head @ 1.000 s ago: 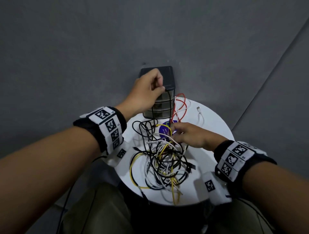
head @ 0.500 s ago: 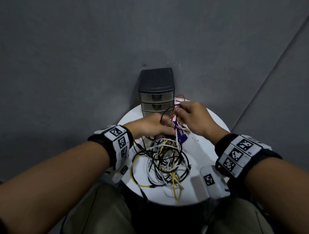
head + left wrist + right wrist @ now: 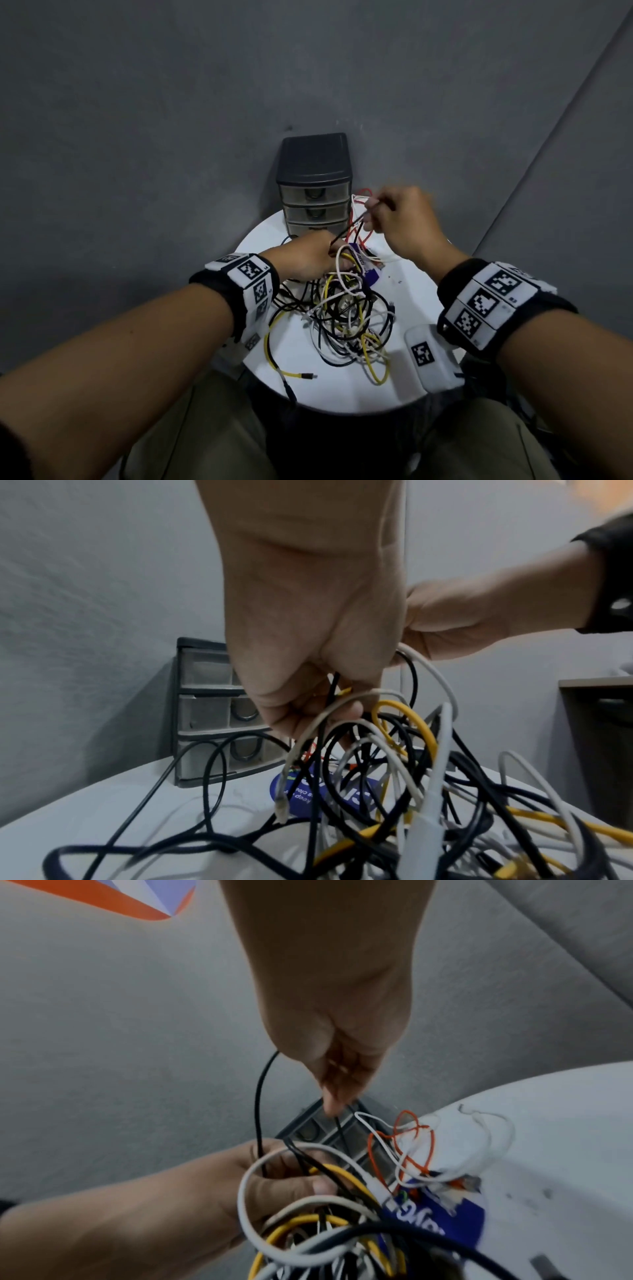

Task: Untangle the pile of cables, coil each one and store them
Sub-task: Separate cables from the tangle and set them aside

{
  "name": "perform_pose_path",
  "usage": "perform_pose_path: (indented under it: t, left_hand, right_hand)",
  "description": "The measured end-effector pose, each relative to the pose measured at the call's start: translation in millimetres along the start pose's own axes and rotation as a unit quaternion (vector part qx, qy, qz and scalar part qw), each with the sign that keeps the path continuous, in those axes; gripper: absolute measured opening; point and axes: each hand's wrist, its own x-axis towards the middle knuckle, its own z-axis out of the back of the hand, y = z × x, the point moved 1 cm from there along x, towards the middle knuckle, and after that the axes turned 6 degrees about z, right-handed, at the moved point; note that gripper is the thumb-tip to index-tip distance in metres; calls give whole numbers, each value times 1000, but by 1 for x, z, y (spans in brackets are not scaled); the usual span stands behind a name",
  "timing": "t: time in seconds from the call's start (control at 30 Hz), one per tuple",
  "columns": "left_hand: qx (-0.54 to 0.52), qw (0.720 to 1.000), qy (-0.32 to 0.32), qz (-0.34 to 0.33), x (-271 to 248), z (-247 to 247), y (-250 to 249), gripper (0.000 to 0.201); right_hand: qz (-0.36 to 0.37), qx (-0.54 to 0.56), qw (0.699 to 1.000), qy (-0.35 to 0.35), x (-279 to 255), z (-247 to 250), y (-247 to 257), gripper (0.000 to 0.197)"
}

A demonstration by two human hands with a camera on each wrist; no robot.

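A tangled pile of cables [image 3: 346, 315], black, white and yellow, lies on the round white table [image 3: 407, 287]. My left hand [image 3: 308, 257] sits at the pile's far edge, fingers curled round a thin black cable [image 3: 346, 230] and nearby strands [image 3: 342, 707]. My right hand [image 3: 394, 219] is raised above the table and pinches the same black cable [image 3: 260, 1096] higher up. That cable runs taut between the two hands. A thin red cable [image 3: 363, 219] and a thin white one [image 3: 404, 1156] lie loose beside the drawers.
A small dark three-drawer unit [image 3: 313, 181] stands at the table's far edge, all drawers closed. A blue round sticker [image 3: 329, 799] lies under the cables. A yellow cable end [image 3: 301, 376] trails toward the near edge. Grey walls surround the table.
My left hand left the drawer unit and came down to the pile. My right hand rose toward the drawers, drawing the black cable up and taut.
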Motion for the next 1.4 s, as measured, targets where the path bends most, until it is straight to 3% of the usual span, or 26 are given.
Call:
perform_pose_path:
  t: [0.1, 0.17, 0.23, 0.3, 0.37, 0.4, 0.53, 0.67, 0.83, 0.97, 1.1, 1.23, 1.3, 1.4]
  left_hand:
    - [18, 1000, -3, -19, -1, -4, -3, 15]
    - [28, 999, -9, -19, -1, -7, -5, 14]
    - [25, 999, 4, -29, -1, -10, -7, 16]
    - [25, 999, 27, -33, -1, -12, -10, 30]
    - [55, 997, 44, -30, -1, -17, -12, 32]
    - [69, 996, 53, -28, 0, -18, -13, 27]
    - [50, 996, 62, -36, 0, -12, -15, 20]
    - [-35, 999, 11, -7, 0, 12, -7, 16]
    - [-75, 997, -19, 12, -4, 42, 8, 24]
    - [-55, 998, -17, 12, -8, 51, 3, 32]
    - [-74, 997, 19, 25, -11, 46, 7, 18]
    - [-48, 998, 7, 36, -15, 47, 15, 8]
    - [-5, 999, 14, 53, -17, 47, 19, 8]
    - [98, 988, 86, 88, -23, 41, 28, 14]
  right_hand:
    - [-71, -47, 991, 108, -7, -5, -11, 27]
    - [-93, -51, 986, 125, -10, -8, -14, 23]
    - [-84, 45, 994, 52, -6, -8, -8, 28]
    - [-57, 123, 988, -77, 5, -1, 5, 32]
    - [-36, 153, 975, -159, 15, 11, 18, 27]
    - [-26, 126, 977, -168, 18, 17, 22, 24]
    - [28, -78, 990, -114, 18, 32, 23, 23]
    - [30, -162, 981, -104, 16, 52, 11, 21]
    - [-45, -222, 974, -3, 12, 62, 2, 22]
    - [-63, -173, 977, 106, 9, 53, -1, 12]
    - [-47, -154, 966, 202, 5, 40, 3, 30]
    - [-30, -168, 954, 248, -2, 31, 10, 26]
    - [-2, -198, 944, 263, -5, 27, 11, 24]
    - [58, -247, 931, 262, -6, 18, 10, 20]
